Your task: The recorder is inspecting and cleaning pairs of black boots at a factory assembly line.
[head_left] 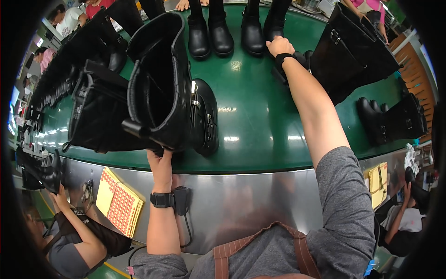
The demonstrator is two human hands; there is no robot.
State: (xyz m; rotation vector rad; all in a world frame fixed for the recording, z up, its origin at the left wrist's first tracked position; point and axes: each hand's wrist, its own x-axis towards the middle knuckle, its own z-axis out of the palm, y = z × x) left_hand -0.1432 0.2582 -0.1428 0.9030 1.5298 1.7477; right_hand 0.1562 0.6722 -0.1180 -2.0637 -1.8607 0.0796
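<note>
A tall black boot (158, 79) with silver buckles stands at the left, its wide opening turned up toward me. My left hand (160, 162) is closed at its near lower side, with most of the fingers hidden behind it. Another black boot shaft (102, 111) lies against it on the left. My right hand (280, 45) reaches to the far side, fingers curled, by the toe of a standing black boot (273, 23). What those fingers hold is hidden. Under and beside that wrist, a large black boot (350, 53) with a buckled strap leans over to the right.
The green conveyor belt (251, 125) has a metal ledge (241, 195) in front. More boots (209, 32) stand at the back, and several line the far left. A smaller pair (395, 121) lies right. Yellow sticker sheets (120, 202) rest on the ledge. Co-workers (69, 21) are around the belt.
</note>
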